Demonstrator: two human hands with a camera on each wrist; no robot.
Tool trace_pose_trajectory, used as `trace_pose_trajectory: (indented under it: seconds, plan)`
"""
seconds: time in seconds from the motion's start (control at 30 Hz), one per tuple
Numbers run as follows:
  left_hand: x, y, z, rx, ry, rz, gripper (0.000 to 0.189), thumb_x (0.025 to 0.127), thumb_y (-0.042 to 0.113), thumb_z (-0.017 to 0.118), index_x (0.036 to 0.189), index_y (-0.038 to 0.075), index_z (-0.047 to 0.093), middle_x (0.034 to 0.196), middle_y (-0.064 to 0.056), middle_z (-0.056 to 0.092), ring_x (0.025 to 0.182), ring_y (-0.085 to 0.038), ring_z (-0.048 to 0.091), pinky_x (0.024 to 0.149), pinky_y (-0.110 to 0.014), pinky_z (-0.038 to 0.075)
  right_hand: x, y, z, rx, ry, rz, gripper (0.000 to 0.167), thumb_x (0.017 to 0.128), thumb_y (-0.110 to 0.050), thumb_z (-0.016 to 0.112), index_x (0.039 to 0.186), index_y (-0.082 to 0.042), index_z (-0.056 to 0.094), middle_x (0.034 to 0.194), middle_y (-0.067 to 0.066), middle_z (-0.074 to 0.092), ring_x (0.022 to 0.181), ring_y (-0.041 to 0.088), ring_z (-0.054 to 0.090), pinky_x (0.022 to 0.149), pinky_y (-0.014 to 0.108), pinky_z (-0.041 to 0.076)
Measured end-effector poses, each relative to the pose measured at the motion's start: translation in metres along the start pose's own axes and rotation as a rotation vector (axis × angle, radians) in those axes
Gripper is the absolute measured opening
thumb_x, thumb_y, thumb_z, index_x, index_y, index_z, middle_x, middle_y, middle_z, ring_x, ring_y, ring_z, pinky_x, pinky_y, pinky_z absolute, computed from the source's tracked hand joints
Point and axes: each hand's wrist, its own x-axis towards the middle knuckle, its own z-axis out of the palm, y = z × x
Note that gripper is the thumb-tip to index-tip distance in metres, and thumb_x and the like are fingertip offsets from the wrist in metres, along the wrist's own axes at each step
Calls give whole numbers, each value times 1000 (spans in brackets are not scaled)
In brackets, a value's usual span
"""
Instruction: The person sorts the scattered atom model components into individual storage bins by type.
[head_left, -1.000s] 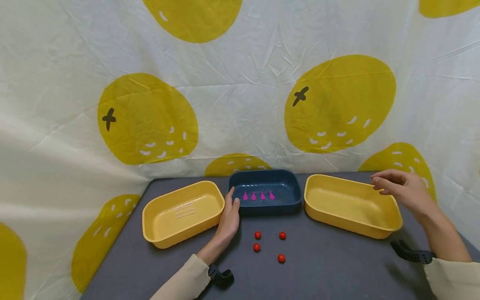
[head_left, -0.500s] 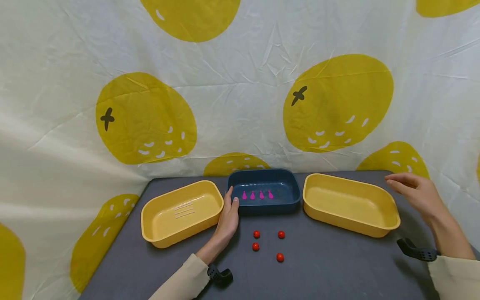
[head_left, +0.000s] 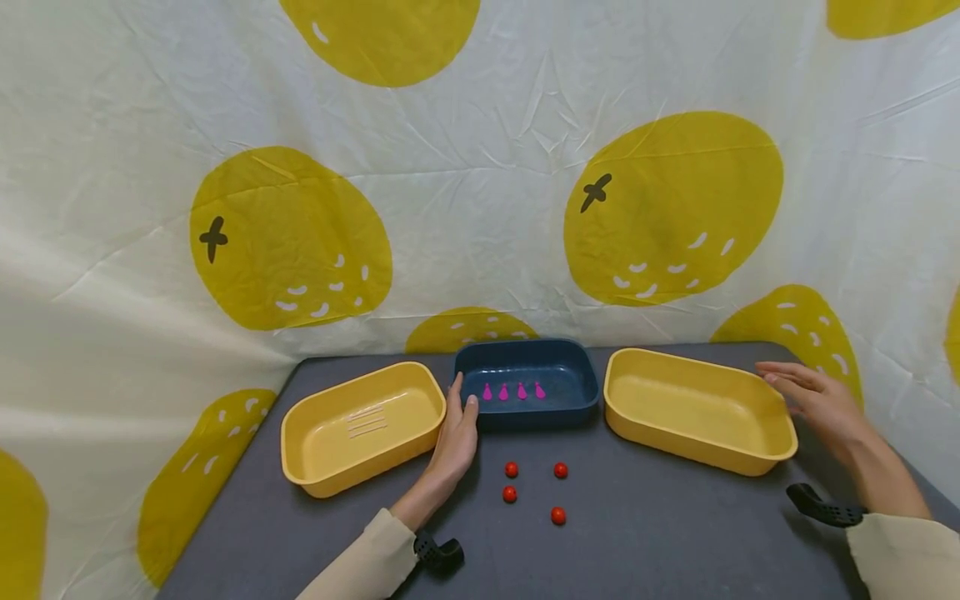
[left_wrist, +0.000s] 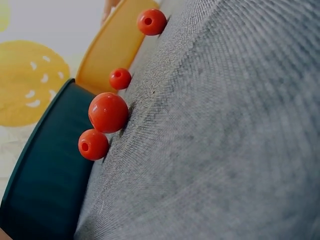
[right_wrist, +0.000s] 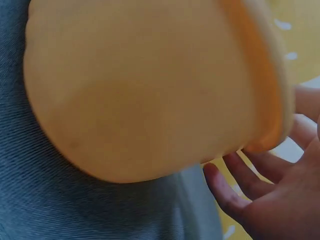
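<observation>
My left hand [head_left: 454, 437] stands with straight fingers at the left end of the dark blue tray [head_left: 540, 419], thumb at its front corner. The yellow tray [head_left: 352, 474] on the left lies close against the back of that hand. My right hand [head_left: 828, 412] is at the outer end of the other yellow tray [head_left: 697, 451]. In the right wrist view its spread fingers [right_wrist: 227, 192] are right at that tray's rim. Several red beads [left_wrist: 108, 112] with holes lie on the table in front of the blue tray.
Several small pink teardrop-shaped pieces [head_left: 504, 392] stand in a row in the blue tray. Thin pale sticks [head_left: 367, 421] lie in the left yellow tray. A white curtain [head_left: 480, 233] with yellow fruit print hangs behind the grey table [head_left: 660, 533].
My right hand first drew away rightward from over the right yellow tray, then came back down and left to its outer end. The left hand has stayed at the blue tray.
</observation>
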Motion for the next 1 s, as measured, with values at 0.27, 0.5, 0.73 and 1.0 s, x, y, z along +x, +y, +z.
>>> trace_pose_trajectory:
  seconds: [0.27, 0.5, 0.73, 1.0]
  plan:
    - [-3, 6, 1, 8, -12, 13, 61, 113, 40, 35, 168, 25, 13, 175, 1, 14, 163, -26, 11, 130, -58, 10, 2, 11, 2, 320, -121, -13, 37, 111, -27, 46, 145, -28, 60, 118, -36, 64, 102, -11, 65, 76, 21, 59]
    - [-10, 7, 0, -12, -12, 3, 62, 113, 41, 34, 168, 23, 12, 175, 0, 14, 162, -28, 14, 129, -60, 11, 6, 18, 10, 507, -165, -22, 39, 112, -20, 45, 148, -24, 59, 122, -31, 65, 106, -7, 67, 80, 23, 60]
    - [-21, 7, -2, -2, -11, -24, 62, 113, 38, 36, 168, 23, 11, 175, -1, 13, 162, -27, 14, 129, -58, 11, 10, 21, 15, 468, -169, 25, 42, 111, -29, 46, 153, -29, 52, 122, -37, 61, 105, -8, 66, 80, 25, 61]
    - [-38, 4, -12, -2, -48, -55, 64, 112, 43, 36, 168, 29, 6, 176, -1, 10, 162, -31, 13, 126, -66, 8, 11, 23, 16, 525, -181, 13, 42, 112, -28, 45, 153, -30, 52, 123, -34, 63, 105, -3, 69, 79, 29, 62]
